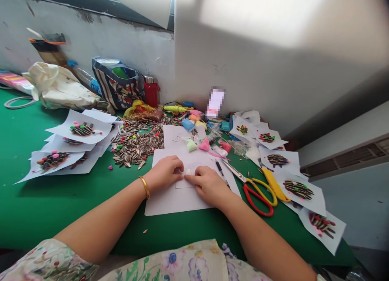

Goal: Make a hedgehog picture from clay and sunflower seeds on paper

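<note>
My left hand (pixel 166 171), with a gold bangle at the wrist, rests on a white sheet of paper (pixel 164 204) with its fingers bent. My right hand (pixel 209 183) lies opposite, index finger pointing inward and the other fingers curled. Between the fingertips is a pale, flat patch (pixel 192 166) inside a drawn frame on the paper; its material is unclear. Whether either hand pinches something small is hidden. A black pen (pixel 223 172) lies right of my right hand. Beyond it are scissors (pixel 258 189) with one red and one yellow handle.
A heap of sunflower seeds (pixel 136 145) lies at the back left. Seed-decorated paper cards (pixel 82 129) are stacked left, and more cards (pixel 299 187) line the right. Bagged coloured clay (pixel 204 144), a yellow cutter (pixel 275 185), a red flask (pixel 150 92) and bags (pixel 118 84) stand around.
</note>
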Demonstrator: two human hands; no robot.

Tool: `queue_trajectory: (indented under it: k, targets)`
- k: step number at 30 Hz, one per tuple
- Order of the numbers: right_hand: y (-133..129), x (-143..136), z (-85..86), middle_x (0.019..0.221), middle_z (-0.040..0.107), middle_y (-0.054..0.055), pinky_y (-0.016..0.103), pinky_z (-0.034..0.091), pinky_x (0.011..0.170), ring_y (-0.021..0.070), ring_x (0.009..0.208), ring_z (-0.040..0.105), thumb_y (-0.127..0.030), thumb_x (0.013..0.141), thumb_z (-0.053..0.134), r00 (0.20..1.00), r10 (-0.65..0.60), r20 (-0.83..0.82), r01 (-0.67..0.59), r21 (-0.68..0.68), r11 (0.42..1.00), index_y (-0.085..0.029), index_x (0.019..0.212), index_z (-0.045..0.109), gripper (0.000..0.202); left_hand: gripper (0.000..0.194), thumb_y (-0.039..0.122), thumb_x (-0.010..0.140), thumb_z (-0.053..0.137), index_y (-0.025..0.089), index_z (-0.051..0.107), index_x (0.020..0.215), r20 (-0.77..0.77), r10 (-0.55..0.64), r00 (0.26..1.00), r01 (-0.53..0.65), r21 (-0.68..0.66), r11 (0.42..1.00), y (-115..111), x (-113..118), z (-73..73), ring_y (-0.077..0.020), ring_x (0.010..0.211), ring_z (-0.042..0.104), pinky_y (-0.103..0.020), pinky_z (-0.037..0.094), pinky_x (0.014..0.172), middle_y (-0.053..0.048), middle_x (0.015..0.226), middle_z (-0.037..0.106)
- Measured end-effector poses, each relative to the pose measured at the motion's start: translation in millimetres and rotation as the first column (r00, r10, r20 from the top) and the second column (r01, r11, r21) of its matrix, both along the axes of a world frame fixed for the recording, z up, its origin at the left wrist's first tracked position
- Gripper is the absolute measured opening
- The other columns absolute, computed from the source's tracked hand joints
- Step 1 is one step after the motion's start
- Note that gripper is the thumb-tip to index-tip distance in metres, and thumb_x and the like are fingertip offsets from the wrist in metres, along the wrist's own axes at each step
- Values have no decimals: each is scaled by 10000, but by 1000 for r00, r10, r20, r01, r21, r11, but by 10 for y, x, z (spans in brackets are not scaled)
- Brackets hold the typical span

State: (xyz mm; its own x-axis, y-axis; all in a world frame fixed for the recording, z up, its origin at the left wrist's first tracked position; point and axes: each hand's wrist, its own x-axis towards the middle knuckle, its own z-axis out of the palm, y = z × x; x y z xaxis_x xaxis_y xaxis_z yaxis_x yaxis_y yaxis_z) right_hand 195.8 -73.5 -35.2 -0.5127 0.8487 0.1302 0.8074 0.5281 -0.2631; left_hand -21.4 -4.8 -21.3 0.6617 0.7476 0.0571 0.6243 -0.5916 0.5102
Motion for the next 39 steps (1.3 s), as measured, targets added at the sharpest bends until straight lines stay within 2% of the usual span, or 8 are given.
queue_trajectory:
  k: [5,11,16,20,28,34,39]
  targets:
    - [4,6,-18,997,552,57,326,394,829,196,908,492,-91,858,537,997,-16,-75,14,-27,1000,-318,1327,590,523,95,215,768,695,191,662,854,6,-4,1000,4,-10,1000,1,3,2,-212,876,578,-302,443,756,-39,896,621]
    - [10,-16,-33,966,538,51,331,379,805,200,894,477,-98,849,570,999,-33,-26,32,-33,999,-340,1318,598,527,104,204,762,699,191,665,859,3,0,1000,0,-18,1000,5,-3,-13,-212,883,575,-299,438,753,-37,902,621]
    - [15,-6,-29,980,542,48,322,399,822,189,905,498,-63,856,533,991,-51,-121,45,-52,998,-313,1325,595,534,113,220,769,701,190,669,873,7,-5,1000,5,-20,1000,4,8,0,-215,887,576,-305,440,765,-41,913,623]
    - [13,-10,-19,967,540,43,324,402,829,186,908,501,-58,851,546,992,-56,-112,48,-69,996,-318,1293,622,519,129,212,763,703,190,677,888,2,-14,1000,14,-20,1000,8,5,1,-220,892,578,-309,444,772,-47,921,625]
    - [17,-6,-53,960,538,40,325,399,822,187,898,500,-49,822,561,992,-44,-120,38,-48,998,-345,1294,622,560,129,182,763,684,195,679,891,25,-57,998,58,-32,998,38,-50,-11,-215,898,583,-305,455,795,-47,941,623]
    - [3,-16,-50,933,537,37,331,387,806,196,890,494,-71,820,579,996,-20,-93,18,-20,1000,-373,1230,662,516,96,178,784,660,189,683,877,39,-73,997,75,-28,997,49,-57,-7,-213,902,587,-312,455,827,-52,933,627]
    - [14,-35,-66,936,551,45,324,407,806,194,891,511,-82,847,569,983,-37,-177,39,6,999,-323,1234,666,466,108,177,781,655,196,685,882,43,-83,996,85,-33,996,53,-59,-13,-205,882,586,-302,456,804,-46,923,627]
